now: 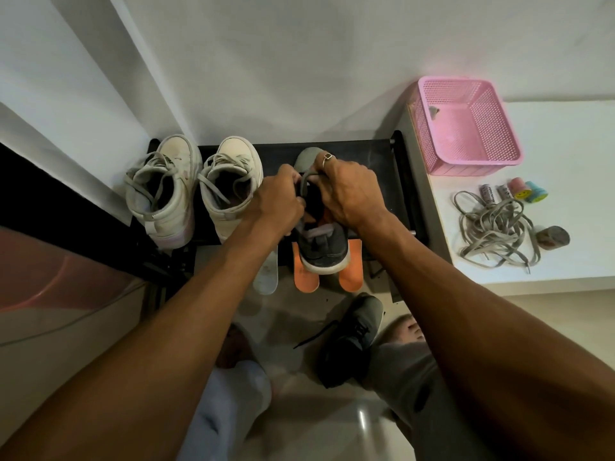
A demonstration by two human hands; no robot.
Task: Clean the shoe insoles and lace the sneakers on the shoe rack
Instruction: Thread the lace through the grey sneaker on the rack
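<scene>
Both hands are up on the dark grey knit sneaker with the white sole (321,251). It sits on the right part of the black shoe rack (376,151), heel toward us, toe toward the far wall. Its long axis therefore runs near to far, and the tongue opening lies right between our two grips.

Our left hand (278,197) curls in at the left side of the opening. Our right hand (349,191), with a ring on one finger, curls in from the right and sits a touch farther out. A flat grey lace (305,181) arcs between them, and each hand looks to be pinching one end of that loop. Neither hand is clearly the nearer one, and we judge the next pull runs across the shoe, left to right.

Here is what we can't see. The eyelets, the lace tips and our fingertips are all tucked behind the knuckles, so we can't tell how many rows are threaded. The toe is half covered by the right hand.

Two orange foam insoles (306,277) poke out under the heel, over the rack's near edge. A pale grey insole (266,277) lies just to their left. A tangle of loose grey laces (496,227) waits on the white ledge, well apart to the right.
</scene>
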